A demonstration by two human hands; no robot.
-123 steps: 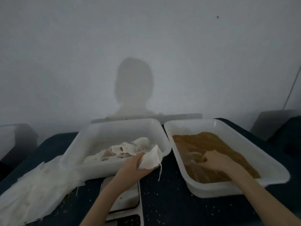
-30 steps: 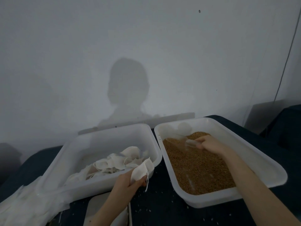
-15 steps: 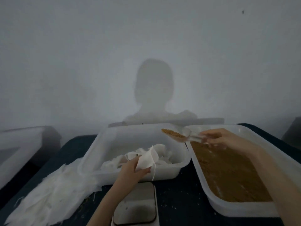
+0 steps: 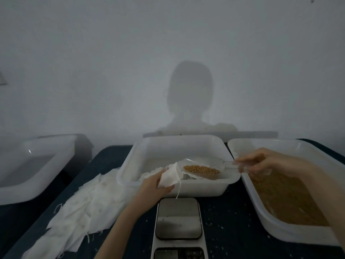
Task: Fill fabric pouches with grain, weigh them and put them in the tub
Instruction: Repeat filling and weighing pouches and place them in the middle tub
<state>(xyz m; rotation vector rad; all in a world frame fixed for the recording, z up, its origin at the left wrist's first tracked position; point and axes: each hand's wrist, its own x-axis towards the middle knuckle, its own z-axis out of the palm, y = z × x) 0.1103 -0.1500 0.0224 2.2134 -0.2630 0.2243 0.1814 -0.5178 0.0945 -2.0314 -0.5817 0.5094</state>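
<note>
Just one view here, a wide-angle head cam looking forward and a bit down at a dark table (image 4: 229,217) from close up. Wall (image 4: 130,62) fills the top half at 12 o'clock, scale (image 4: 178,219) sits at 6, forearms come in from the bottom edge.

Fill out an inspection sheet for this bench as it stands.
Surface: dark table, stray grains scattered.
Job's things: clear scoop loaded with grain at the mouth of the pouch; grain tub; middle tub holds pouches; scale bare.
Clutter: pile of empty pouches; side tub.
Grippers: left hand grips pouch; right hand holds scoop handle.
Cables: nothing seen.
Surroundings: plain wall with the person's shadow.
</note>
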